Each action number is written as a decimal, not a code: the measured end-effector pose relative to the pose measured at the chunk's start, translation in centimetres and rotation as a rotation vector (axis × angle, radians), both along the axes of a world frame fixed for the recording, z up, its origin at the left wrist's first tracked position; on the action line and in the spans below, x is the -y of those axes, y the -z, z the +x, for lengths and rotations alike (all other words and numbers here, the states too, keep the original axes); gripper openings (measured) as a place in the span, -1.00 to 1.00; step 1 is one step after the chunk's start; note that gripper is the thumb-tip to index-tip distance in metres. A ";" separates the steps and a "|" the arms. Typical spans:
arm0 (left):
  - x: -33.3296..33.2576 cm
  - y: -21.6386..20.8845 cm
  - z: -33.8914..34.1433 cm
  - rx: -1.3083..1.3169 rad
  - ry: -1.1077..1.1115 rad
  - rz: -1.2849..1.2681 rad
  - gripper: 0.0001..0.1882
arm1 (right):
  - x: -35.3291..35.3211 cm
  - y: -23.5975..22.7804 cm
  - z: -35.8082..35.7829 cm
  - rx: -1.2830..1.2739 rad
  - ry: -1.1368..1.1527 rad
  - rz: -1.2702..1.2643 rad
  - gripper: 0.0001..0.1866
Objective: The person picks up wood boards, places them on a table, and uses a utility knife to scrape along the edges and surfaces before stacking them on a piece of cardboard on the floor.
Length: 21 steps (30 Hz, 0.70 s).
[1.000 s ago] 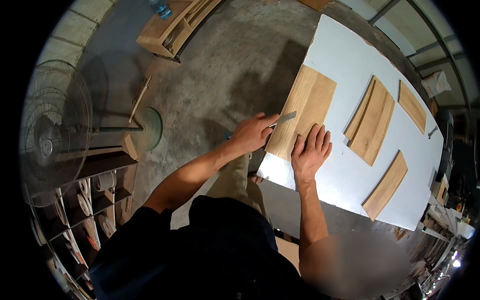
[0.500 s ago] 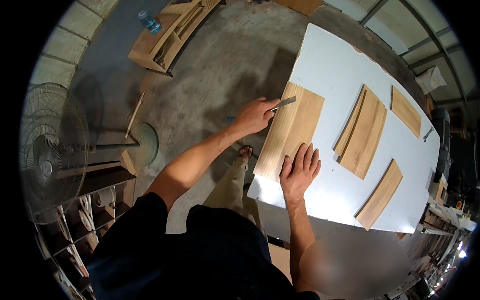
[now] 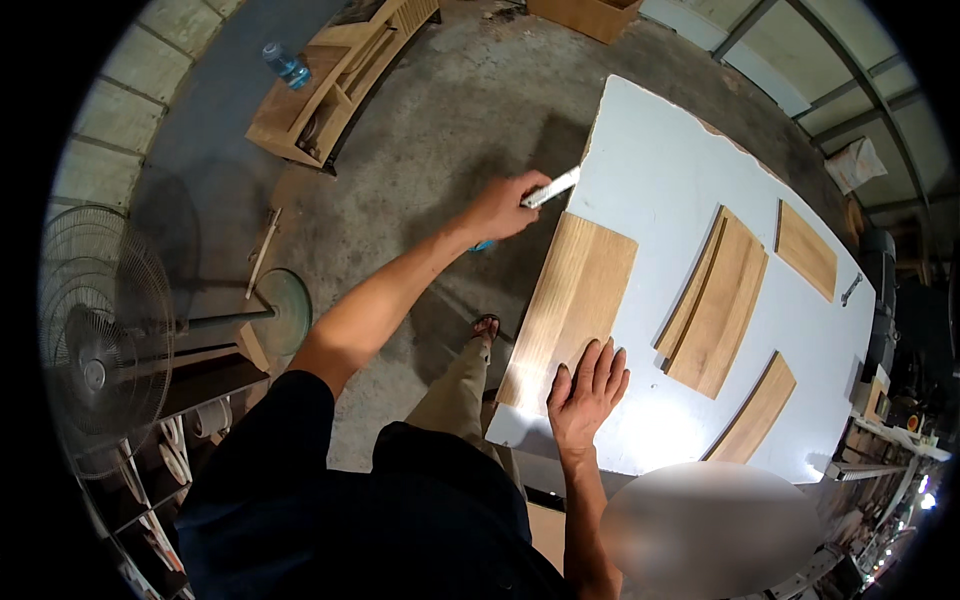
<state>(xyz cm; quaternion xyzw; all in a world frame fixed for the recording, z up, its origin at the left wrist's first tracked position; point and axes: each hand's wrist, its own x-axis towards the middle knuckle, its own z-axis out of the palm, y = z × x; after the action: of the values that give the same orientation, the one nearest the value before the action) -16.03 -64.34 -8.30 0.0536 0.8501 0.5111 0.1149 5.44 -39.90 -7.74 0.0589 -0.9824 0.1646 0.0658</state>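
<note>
My left hand is closed around one end of a narrow, flat metal tool shaped like a file. The tool shines brightly, and its grip end is hidden in my fingers. It sticks out toward the table's left edge, just past the far end of a wide wooden board. The board lies flat along that edge. My right hand rests at the board's near right corner, fingers stretched out, partly on the wood.
On the white tabletop lie two overlapping boards, a short board, a narrow board and a wrench. A standing fan is at the left. Farther off stands a wooden cabinet with a blue bottle.
My left hand has lifted the metal tool off the board's far end and turned it, so it now catches the light. The right hand stays at the board's near corner. The view has shifted slightly.
</note>
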 end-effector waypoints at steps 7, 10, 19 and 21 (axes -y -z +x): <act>-1.9 0.5 0.0 -0.445 0.136 -0.223 -0.64 | 0.2 -0.4 0.0 0.024 -0.006 0.002 -0.40; -1.6 1.1 -0.1 -0.551 0.198 -0.218 -0.64 | 0.3 -0.4 0.0 0.037 -0.006 0.000 -0.40; -0.2 -0.4 20.0 -0.467 0.573 -0.209 -0.57 | 0.7 0.1 -0.1 -0.007 0.042 0.020 -0.42; 1.2 0.4 26.4 -0.445 0.753 -0.116 -0.59 | 0.7 0.0 0.3 -0.011 0.029 0.019 -0.43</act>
<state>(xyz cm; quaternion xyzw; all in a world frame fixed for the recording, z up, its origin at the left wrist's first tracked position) 10.39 -65.56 -8.70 0.4619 0.8025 0.3612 0.1103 5.73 -40.63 -7.79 0.0461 -0.9843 0.1537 0.0730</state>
